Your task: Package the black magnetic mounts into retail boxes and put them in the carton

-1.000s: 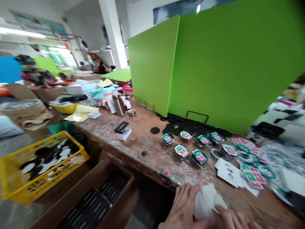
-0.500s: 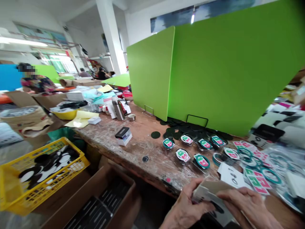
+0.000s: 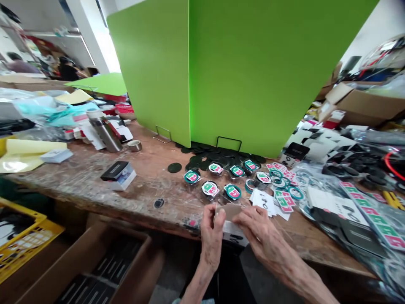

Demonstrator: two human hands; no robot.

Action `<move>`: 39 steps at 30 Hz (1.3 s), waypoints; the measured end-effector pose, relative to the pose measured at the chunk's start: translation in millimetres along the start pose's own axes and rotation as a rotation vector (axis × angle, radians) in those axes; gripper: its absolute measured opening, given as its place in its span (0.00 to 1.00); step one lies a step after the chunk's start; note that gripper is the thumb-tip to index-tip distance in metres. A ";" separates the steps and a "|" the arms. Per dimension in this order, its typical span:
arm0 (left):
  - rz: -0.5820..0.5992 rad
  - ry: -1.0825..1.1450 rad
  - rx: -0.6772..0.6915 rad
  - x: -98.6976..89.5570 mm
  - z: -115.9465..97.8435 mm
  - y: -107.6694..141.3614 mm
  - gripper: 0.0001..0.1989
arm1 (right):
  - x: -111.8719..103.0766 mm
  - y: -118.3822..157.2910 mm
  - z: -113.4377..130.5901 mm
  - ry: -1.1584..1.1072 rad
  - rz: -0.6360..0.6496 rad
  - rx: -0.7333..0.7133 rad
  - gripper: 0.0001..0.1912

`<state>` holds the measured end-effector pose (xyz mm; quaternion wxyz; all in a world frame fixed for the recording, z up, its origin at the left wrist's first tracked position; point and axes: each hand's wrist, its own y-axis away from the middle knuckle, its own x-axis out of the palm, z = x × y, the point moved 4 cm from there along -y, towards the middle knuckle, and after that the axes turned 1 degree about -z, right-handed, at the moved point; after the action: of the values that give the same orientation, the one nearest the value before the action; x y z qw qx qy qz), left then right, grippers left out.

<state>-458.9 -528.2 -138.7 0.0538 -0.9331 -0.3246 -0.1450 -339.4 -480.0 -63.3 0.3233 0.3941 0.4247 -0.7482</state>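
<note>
Your left hand (image 3: 211,238) and right hand (image 3: 261,232) sit close together at the front edge of the scarred wooden worktop (image 3: 142,198); each grip is closed, the fingertips pinching a small tan card (image 3: 230,212) from either side, with a white printed sheet (image 3: 236,233) just below it; the risk is that so light a pinch lets the thin card slide, or that the sheet slips past the edge and drops into the cardboard box (image 3: 95,249) below; the wrapped round badges (image 3: 210,188) lie just ahead of your fingers, so a careless forward reach could knock them into one another; that box holds dark strips, too shadowed to name exactly; the yellow plastic crate (image 3: 22,236) at lower left holds black and white pieces, partly cut off by the view; the clear plastic bag (image 3: 316,190) on your right holds teal rings and printed sheets.
</note>
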 end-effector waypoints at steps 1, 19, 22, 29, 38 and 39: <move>-0.034 -0.001 0.010 -1.1 0.5 -1.4 0.17 | 3.5 0.2 0.3 0.029 -0.032 -0.008 0.14; 0.174 -0.510 0.694 -32.2 14.1 6.8 0.23 | 18.8 22.8 -10.7 -0.025 -0.366 -0.018 0.24; 0.192 -0.593 0.709 -31.0 8.0 6.0 0.24 | 21.4 22.9 -27.8 -0.527 -0.334 0.354 0.23; 0.264 -0.658 0.719 -30.2 -0.4 4.3 0.24 | 23.7 6.8 -28.1 -1.220 0.053 0.501 0.30; 0.382 -0.541 0.442 -25.3 -4.8 -1.8 0.27 | 12.1 18.1 -23.4 -0.504 -0.013 0.292 0.10; 0.405 -0.564 0.421 -23.7 -6.4 -1.5 0.27 | 10.5 15.6 -26.0 -0.497 0.006 0.341 0.10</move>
<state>-479.1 -542.3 -139.9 0.1798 -0.9500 -0.1588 0.1999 -323.5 -465.2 -86.9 0.3489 0.2488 0.1996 -0.8812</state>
